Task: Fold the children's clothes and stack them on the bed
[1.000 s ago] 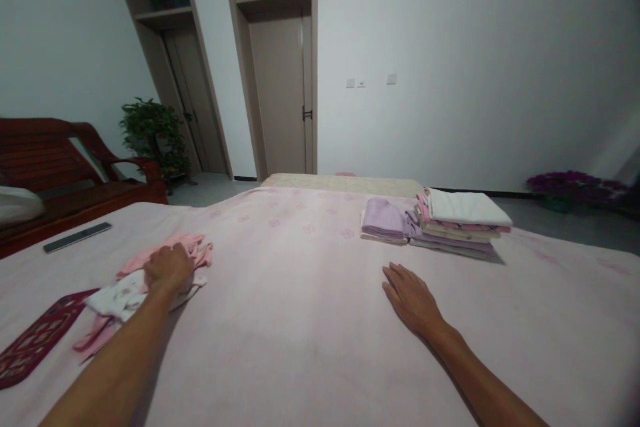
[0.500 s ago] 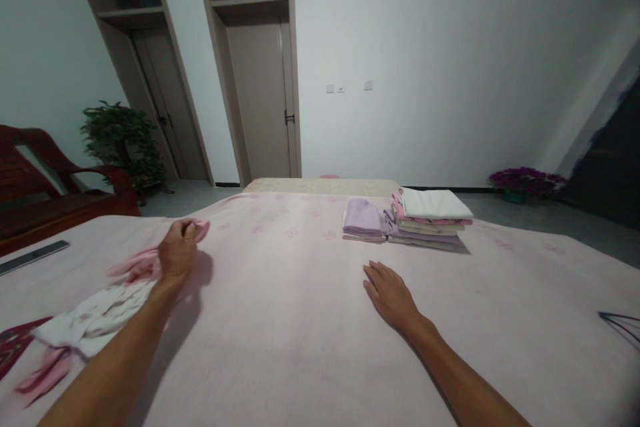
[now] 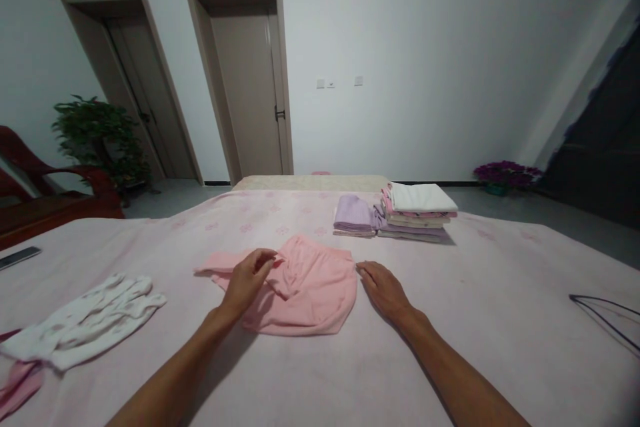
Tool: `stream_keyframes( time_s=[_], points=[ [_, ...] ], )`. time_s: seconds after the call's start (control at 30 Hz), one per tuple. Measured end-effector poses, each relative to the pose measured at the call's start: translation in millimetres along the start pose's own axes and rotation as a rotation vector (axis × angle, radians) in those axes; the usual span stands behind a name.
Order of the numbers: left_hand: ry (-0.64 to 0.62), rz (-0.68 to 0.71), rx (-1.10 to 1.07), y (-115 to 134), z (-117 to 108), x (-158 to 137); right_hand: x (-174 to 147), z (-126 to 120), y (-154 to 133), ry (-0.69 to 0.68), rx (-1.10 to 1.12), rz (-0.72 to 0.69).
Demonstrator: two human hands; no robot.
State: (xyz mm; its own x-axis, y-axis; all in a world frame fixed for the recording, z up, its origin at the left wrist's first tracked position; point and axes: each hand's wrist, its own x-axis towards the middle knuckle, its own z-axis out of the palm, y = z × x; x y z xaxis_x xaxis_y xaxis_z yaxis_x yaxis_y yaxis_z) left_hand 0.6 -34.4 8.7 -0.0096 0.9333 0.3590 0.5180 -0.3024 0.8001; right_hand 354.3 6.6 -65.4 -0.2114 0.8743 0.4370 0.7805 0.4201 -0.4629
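Observation:
A pink garment (image 3: 320, 287) that looks like small pants with a gathered waistband lies loosely spread and crumpled in front of me on the pale pink bedspread (image 3: 310, 380). My left hand (image 3: 249, 280) is over its left part, thumb and fingers bent around a bit of the cloth. By the garment's right edge rests my right hand (image 3: 384, 288), palm down, fingers stretched with their tips at the waistband corner; whether they touch the cloth is hard to tell. To the left, a white patterned garment (image 3: 95, 320) lies crumpled, with a darker pink cloth (image 3: 20, 383) beneath its near end.
Folded purple clothes (image 3: 354, 215) sit beside a taller folded stack topped by a white cloth (image 3: 423, 198) at the back. A phone (image 3: 19, 257) lies at far left, and a dark wire hanger (image 3: 603, 317) at right. A wooden bench (image 3: 95, 183) stands beyond.
My left hand has brought the pink garment from the left pile to the middle, where it now lies spread. My right hand has stayed nearly in place. The view has shifted slightly right.

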Motion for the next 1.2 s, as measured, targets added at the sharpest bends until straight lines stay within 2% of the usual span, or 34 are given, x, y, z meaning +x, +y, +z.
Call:
stream_keyframes(
  time_s=[0.1, 0.17, 0.27, 0.4, 0.57, 0.73, 0.93, 1.07, 1.13, 1.2],
  points=[
    [-0.051, -0.038, 0.190, -22.0, -3.1, 12.2, 0.3, 0.3, -1.0, 0.029, 0.025, 0.001],
    [-0.104, -0.028, 0.304, -33.1, 3.2, 10.8, 0.2, 2.2, 0.3, 0.044, 0.018, -0.019],
    [-0.134, 0.061, 0.412, -43.4, 20.2, 1.4, -0.2, 6.1, 3.2, 0.020, -0.007, -0.075],
    [-0.099, 0.193, 0.523, -45.8, 41.9, -9.4, 0.6, 9.8, 2.9, -0.023, -0.023, -0.083],
    [-0.110, 0.303, 0.518, -47.7, 58.5, -17.3, 8.1, 12.8, -2.8, -0.080, -0.004, -0.027],
    [-0.124, 0.317, 0.465, -57.1, 63.4, -20.9, 27.8, 14.9, -10.5, -0.031, -0.080, 0.062],
    [-0.104, 0.318, 0.378, -53.6, 55.7, -22.5, 52.0, 11.9, -34.9, -0.177, -0.231, 0.145],
    [-0.048, 0.261, 0.391, -47.1, 48.7, -24.2, 48.7, -13.8, -40.6, -0.147, -0.237, 0.169],
    [-0.027, 0.220, 0.425, -46.1, 44.6, -24.6, 42.0, -39.7, -31.7, -0.086, -0.246, 0.221],
    [-0.043, 0.198, 0.450, -46.4, 39.7, -24.2, 31.6, -70.7, -12.8, -0.060, -0.270, 0.346]
  ],
)
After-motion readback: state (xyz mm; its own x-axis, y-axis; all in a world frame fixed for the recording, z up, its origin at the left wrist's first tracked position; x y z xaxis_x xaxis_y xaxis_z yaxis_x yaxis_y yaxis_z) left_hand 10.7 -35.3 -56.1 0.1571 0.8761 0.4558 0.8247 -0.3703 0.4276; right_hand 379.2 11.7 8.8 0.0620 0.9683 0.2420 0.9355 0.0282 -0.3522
